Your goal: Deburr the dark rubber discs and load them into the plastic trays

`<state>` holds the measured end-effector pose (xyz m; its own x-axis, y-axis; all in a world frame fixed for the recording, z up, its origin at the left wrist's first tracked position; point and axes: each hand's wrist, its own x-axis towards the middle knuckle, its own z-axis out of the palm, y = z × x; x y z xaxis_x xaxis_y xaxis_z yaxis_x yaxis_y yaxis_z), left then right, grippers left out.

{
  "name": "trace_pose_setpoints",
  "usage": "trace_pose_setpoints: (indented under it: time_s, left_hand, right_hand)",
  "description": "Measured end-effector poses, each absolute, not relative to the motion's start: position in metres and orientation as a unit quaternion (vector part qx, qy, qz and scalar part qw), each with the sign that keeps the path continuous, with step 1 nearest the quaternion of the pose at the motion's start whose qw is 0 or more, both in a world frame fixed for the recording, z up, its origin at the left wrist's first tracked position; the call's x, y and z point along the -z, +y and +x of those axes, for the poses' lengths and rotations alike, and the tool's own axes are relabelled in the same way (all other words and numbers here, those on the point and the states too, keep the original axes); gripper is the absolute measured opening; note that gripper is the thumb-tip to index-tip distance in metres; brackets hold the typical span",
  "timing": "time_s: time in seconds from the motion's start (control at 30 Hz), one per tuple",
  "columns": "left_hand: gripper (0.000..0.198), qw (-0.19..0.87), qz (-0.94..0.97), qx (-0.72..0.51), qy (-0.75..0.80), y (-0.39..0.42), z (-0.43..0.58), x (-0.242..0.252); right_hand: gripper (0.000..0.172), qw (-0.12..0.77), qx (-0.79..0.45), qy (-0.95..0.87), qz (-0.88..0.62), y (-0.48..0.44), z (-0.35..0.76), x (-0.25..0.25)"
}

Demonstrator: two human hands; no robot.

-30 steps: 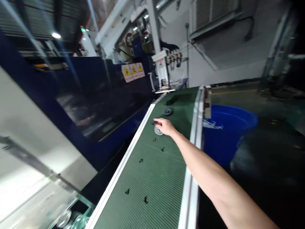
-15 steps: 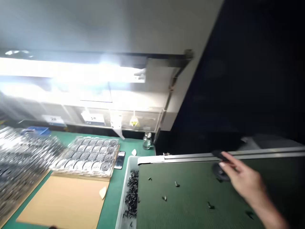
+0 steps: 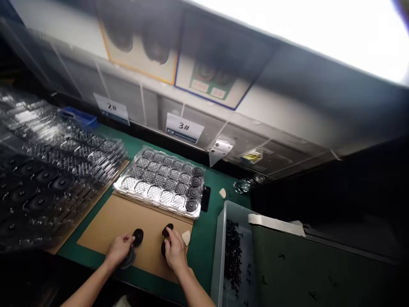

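Observation:
Over the brown cardboard sheet [image 3: 105,221], my left hand [image 3: 118,250] pinches the edge of a small black disc [image 3: 138,237]. Beneath that hand lies a larger dark disc [image 3: 128,260], partly covered by it; whether the hand touches it I cannot tell. My right hand [image 3: 175,251] is closed on black discs [image 3: 167,230] at the sheet's right side, two of them showing by the fingertips. Beside those fingers sits a cream-coloured chip [image 3: 185,237]. Behind the hands, a clear plastic tray [image 3: 150,198] holds several black discs in its right-hand column.
Stacked clear trays [image 3: 79,149] with dark discs fill the left. To the right stand a grey bin [image 3: 220,256] of small black parts and a green conveyor belt [image 3: 297,264]. A phone [image 3: 206,199] and glass jar [image 3: 242,186] are on the green table [image 3: 209,226].
The view has swung left, from the conveyor to the cardboard. My right hand has come from the belt to the sheet with black discs. My left hand is now in full view.

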<state>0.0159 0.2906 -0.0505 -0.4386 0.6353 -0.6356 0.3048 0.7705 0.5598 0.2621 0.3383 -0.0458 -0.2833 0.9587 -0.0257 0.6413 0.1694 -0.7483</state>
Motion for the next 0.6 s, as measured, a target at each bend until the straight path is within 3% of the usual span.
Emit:
trace_pose_setpoints:
  time_s: [0.23, 0.47, 0.6]
  left_hand:
    - [0.031, 0.51, 0.209, -0.2, 0.81, 0.312, -0.032, 0.091]
    - [0.029, 0.524, 0.234, -0.21, 0.792, 0.346, -0.034, 0.099]
    - [0.029, 0.474, 0.246, -0.223, 0.816, 0.363, -0.051, 0.099]
  right_hand:
    - [0.037, 0.173, -0.332, -0.658, -0.654, 0.363, 0.207, 0.1]
    - [0.034, 0.077, -0.337, -0.598, -0.723, 0.345, 0.229, 0.098]
    - [0.033, 0.002, -0.352, -0.57, -0.743, 0.352, 0.229, 0.096]
